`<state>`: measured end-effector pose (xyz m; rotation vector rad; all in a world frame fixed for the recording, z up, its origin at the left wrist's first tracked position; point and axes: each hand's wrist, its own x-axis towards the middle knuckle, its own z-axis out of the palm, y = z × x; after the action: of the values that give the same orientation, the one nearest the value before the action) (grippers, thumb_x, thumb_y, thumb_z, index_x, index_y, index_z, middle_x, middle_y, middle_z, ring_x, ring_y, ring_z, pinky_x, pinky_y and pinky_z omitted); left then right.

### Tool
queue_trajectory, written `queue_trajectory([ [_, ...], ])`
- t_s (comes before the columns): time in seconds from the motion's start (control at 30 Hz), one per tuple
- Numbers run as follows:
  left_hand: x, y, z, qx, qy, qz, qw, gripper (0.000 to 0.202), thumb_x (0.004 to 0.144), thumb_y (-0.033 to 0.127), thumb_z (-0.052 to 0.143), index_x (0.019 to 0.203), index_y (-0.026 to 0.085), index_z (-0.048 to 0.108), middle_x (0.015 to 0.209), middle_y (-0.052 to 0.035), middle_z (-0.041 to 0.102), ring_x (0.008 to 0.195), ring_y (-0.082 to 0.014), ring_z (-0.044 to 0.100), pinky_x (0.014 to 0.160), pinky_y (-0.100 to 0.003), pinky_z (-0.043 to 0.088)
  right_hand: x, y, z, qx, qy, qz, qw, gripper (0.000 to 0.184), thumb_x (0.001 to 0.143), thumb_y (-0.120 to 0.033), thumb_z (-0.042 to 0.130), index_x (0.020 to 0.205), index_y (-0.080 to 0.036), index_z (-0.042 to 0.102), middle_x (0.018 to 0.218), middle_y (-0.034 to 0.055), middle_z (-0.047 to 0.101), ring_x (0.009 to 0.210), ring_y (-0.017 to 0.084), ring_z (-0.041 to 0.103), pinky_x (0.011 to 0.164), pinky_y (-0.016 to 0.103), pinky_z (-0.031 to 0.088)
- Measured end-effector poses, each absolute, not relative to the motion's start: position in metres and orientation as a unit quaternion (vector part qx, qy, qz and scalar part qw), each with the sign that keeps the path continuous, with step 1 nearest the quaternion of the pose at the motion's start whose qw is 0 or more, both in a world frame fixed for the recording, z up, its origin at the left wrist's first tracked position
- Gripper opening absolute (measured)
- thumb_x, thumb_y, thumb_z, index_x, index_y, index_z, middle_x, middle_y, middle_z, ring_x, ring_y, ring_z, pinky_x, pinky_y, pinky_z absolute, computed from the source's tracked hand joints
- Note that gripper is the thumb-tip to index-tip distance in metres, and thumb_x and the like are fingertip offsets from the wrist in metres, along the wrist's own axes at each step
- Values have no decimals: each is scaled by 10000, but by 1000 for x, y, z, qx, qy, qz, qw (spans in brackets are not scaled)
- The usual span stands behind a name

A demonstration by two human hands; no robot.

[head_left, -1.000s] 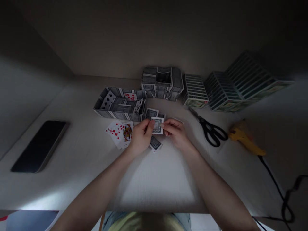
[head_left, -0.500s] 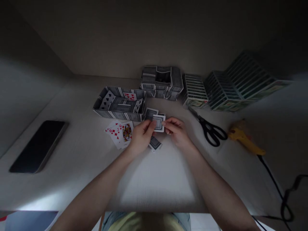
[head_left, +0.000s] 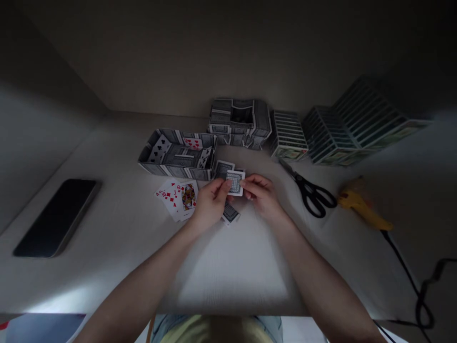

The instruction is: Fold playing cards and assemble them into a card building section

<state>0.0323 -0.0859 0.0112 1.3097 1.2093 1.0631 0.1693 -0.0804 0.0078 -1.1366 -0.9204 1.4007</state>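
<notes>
Between my two hands is a playing card [head_left: 235, 182], its patterned grey-blue back facing up. My left hand [head_left: 211, 200] pinches its left side with the thumb on top. The fingertips of my right hand [head_left: 262, 193] grip its right edge. Another face-down card [head_left: 231, 213] lies on the table below the hands, and more cards [head_left: 224, 167] lie just beyond them, partly hidden. Left of my left hand, several face-up red cards [head_left: 171, 200] are fanned out, with a queen [head_left: 188, 195] on the right side.
An open box built from cards [head_left: 174, 170] stands behind the fanned cards. Farther back is a larger card structure [head_left: 240, 121]. Slotted card racks [head_left: 290, 136] stand at the back right. Black scissors [head_left: 314, 195] and a yellow glue gun [head_left: 367, 209] lie right; a phone [head_left: 57, 216] lies left.
</notes>
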Motion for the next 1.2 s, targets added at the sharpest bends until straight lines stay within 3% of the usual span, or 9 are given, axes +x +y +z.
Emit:
queue_trajectory([
  [0.37,28,-85,15,626,521,379,441,381,805,438,429,555,161,504,486,19,520,452,-90,470,442,-197,335,172,-79,7,-478,-385,578,538,188,597,-326,675,578,-185,553,394,-75,431,378,59,346,405,218,241],
  [0.93,28,-86,16,656,522,384,388,368,827,392,406,550,160,476,500,28,466,465,-85,414,457,-206,285,170,-81,6,-458,-375,595,544,151,620,-282,670,577,-185,563,396,-74,437,379,57,346,399,214,225],
  [1.2,29,-87,16,603,519,394,460,405,812,472,405,587,158,525,434,41,443,368,-75,382,388,-205,274,173,-79,6,-447,-373,598,551,149,623,-281,671,591,-168,579,439,-62,481,361,37,348,364,195,207],
])
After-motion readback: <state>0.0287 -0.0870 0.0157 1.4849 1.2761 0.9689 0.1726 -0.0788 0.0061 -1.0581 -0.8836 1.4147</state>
